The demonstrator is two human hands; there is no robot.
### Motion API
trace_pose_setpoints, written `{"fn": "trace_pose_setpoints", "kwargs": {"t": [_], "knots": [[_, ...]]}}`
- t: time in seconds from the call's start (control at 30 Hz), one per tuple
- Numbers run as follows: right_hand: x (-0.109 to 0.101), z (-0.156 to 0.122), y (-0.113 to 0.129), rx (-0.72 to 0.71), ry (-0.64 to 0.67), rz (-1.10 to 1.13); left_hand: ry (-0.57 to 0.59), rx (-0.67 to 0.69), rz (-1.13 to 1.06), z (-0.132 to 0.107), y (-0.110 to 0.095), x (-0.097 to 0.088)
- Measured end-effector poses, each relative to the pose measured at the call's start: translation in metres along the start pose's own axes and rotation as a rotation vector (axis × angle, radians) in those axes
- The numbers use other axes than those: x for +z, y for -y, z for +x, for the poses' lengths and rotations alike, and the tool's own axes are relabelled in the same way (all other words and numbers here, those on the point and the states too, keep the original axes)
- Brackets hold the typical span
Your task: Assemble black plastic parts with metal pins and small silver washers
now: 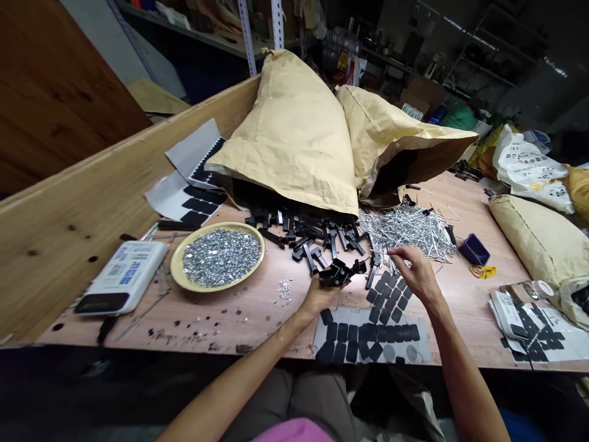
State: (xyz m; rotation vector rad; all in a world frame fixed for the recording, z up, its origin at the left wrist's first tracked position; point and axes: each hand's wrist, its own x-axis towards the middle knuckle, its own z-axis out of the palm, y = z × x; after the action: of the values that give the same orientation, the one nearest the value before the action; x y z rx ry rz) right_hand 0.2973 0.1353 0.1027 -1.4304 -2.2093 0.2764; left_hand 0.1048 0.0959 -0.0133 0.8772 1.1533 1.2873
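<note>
My left hand (321,293) is closed around a bunch of black plastic parts (335,274) just above the wooden table (257,307). My right hand (415,267) hovers beside it with fingers curled in a pinch at the edge of a pile of thin metal pins (405,227); what it pinches is too small to make out. More black plastic parts (304,236) spill from a large tan paper sack (294,135). Below my hands lies a grey sheet with black oval pads (368,334).
A yellow plate of small silver nuts (218,256) sits at the left, next to a white box (122,276). A second tan sack (396,138), a small blue tray (473,248), yellow scissors (483,271) and more pad sheets (534,328) lie to the right. A wooden wall (92,196) borders the left.
</note>
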Motion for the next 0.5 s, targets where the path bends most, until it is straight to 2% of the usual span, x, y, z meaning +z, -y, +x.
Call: {"fn": "trace_pose_setpoints", "kwargs": {"t": [0.07, 0.13, 0.37, 0.43, 0.5], "knots": [[-0.004, -0.001, 0.016, -0.138, 0.038, -0.02, 0.023, 0.08, 0.014, 0.002, 0.001, 0.001], [-0.005, 0.0, 0.029, -0.206, 0.091, -0.086, 0.033, 0.117, 0.048, 0.002, 0.001, 0.001], [0.013, 0.01, 0.051, -0.306, 0.242, -0.491, 0.013, 0.126, 0.079, 0.008, 0.004, 0.005], [0.016, 0.014, 0.056, -0.324, 0.296, -0.499, 0.009, 0.106, 0.085, 0.01, 0.002, 0.006], [0.016, 0.016, 0.06, -0.353, 0.306, -0.402, -0.002, 0.045, 0.07, 0.008, -0.004, 0.004]]}}
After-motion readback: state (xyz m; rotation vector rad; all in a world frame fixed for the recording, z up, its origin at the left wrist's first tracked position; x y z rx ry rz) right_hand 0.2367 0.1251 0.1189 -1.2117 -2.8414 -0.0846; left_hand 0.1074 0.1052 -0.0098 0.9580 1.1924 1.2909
